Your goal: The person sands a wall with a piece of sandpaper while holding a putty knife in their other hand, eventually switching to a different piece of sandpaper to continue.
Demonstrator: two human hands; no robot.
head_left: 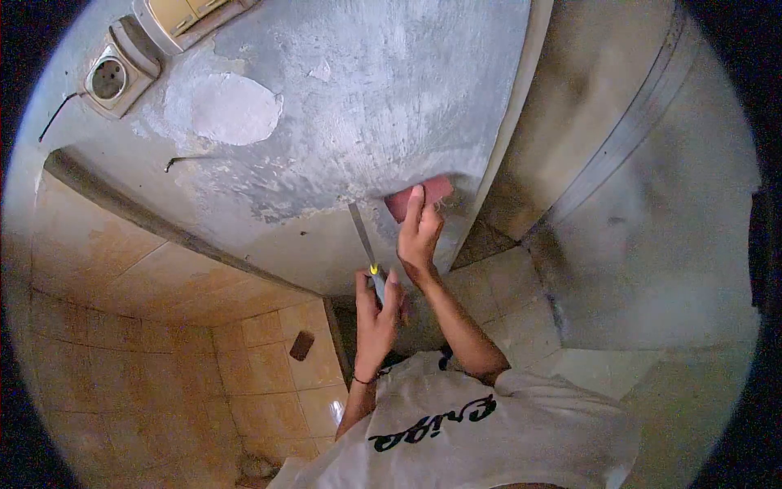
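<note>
My left hand (pixel 377 319) is wrapped round the grey and yellow handle of a flat file (pixel 362 233). Its long metal blade points up, with the tip at a rough, chipped patch on the grey wall (pixel 391 98). To the right, my right hand (pixel 419 235) presses a piece of reddish sandpaper (pixel 437 191) flat against the same wall, fingers on top of it. The wall surface is worn and scratched, with pale filler patch (pixel 238 109) at the upper left.
A wall socket (pixel 107 77) and a yellowish switch plate (pixel 181 15) sit at the upper left. A short dark wire (pixel 183 158) sticks out below the filler. On the tiled floor (pixel 265 367) lies a small brown block (pixel 301 345). The wall's edge (pixel 509 122) runs down at right.
</note>
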